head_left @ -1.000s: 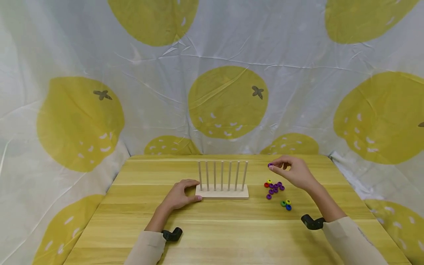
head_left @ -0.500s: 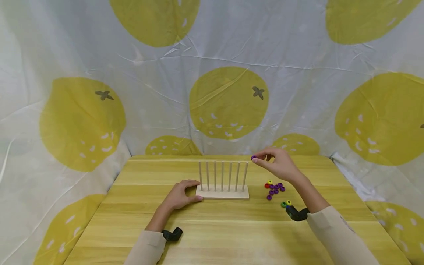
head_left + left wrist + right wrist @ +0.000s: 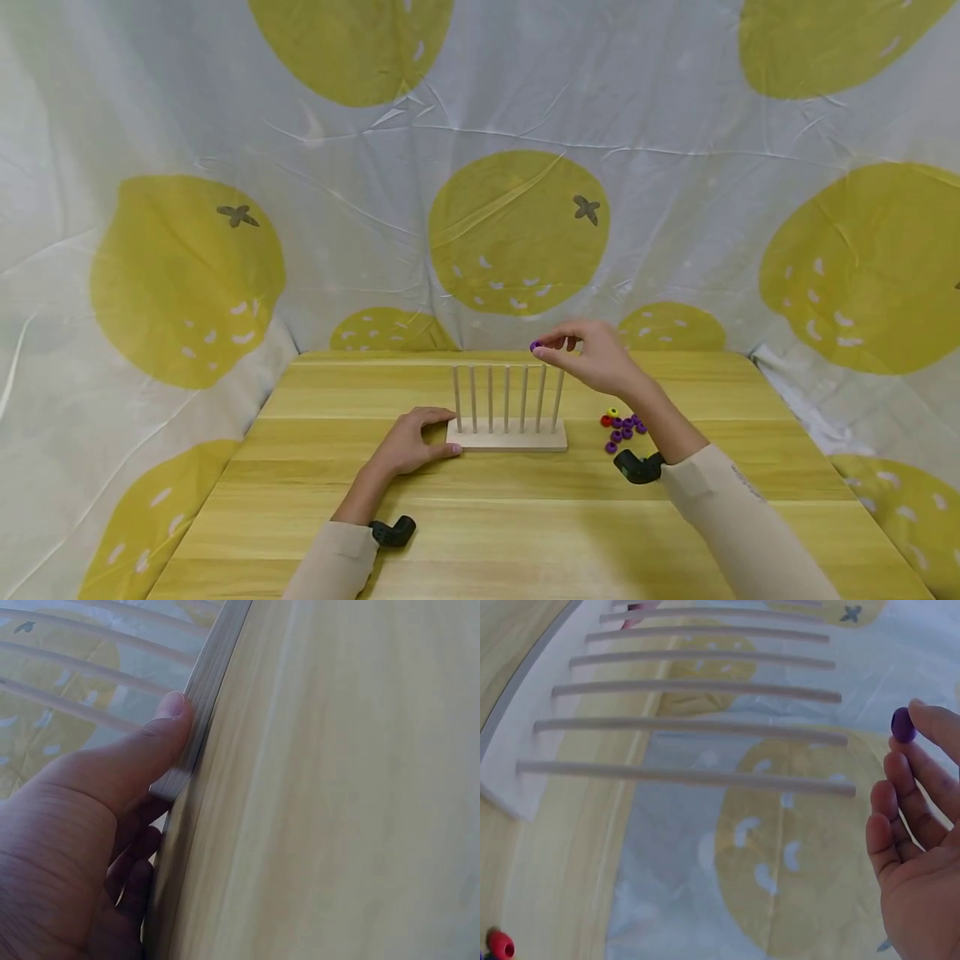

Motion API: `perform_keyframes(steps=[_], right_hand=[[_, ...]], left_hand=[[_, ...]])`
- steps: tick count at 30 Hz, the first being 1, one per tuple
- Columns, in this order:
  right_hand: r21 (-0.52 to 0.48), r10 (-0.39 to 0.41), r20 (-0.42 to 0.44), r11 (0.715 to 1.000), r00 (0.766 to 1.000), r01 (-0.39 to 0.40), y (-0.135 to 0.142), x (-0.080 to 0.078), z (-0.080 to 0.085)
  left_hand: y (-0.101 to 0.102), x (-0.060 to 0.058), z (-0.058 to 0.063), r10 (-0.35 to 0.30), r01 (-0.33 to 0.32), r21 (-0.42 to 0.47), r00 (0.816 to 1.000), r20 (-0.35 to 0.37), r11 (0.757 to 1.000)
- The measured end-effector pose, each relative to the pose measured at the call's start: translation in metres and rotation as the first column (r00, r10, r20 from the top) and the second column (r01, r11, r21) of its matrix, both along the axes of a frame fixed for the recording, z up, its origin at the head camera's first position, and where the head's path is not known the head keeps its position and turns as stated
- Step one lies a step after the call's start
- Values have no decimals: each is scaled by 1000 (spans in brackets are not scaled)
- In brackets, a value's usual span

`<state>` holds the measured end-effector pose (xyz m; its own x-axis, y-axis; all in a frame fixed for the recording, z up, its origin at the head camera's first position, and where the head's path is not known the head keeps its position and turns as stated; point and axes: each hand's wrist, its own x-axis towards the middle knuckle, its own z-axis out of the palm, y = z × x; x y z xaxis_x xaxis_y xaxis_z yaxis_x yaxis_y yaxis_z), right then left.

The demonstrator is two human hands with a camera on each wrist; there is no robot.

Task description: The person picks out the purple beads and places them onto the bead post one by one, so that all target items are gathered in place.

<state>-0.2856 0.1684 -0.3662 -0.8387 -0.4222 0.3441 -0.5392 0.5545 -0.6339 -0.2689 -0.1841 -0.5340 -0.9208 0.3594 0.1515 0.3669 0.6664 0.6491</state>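
Observation:
A wooden peg rack (image 3: 506,442) with a row of several upright pegs stands in the middle of the table. My left hand (image 3: 408,442) grips the left end of its base, and in the left wrist view the thumb (image 3: 161,735) presses on the base edge (image 3: 210,682). Between thumb and fingertips my right hand (image 3: 596,358) pinches a purple bead (image 3: 536,346), held just above the peg tops toward the right side of the rack. The right wrist view has this purple bead (image 3: 904,725) apart from the pegs (image 3: 705,778).
Right of the rack lies a loose group of several purple beads (image 3: 627,423), with a red bead (image 3: 606,421) and a yellow bead (image 3: 612,412). The right forearm passes over the table beside them. A lemon-printed cloth (image 3: 360,233) hangs behind the table (image 3: 487,533).
My right hand has moved left with the purple bead, from above the loose beads to over the rack's pegs. The left hand keeps its grip on the base. The forearm now hides the green and blue beads.

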Motion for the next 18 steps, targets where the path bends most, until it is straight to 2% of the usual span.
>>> perform_keyframes(steps=[9,14,18], right_hand=[[-23,76,-1,997,997,-76,-36,-9,3],[-16,141,5,990,990,-141,-53,-10,1],[-7,157,7,988,988,-157,-62,-10,-1]], left_hand=[[-1,-1,0,7,-7,6,1000,-14,1000],[0,-1,0,10,-10,5,1000,-15,1000],[1,-1,0,-1,1,11,1000,-25,1000]])
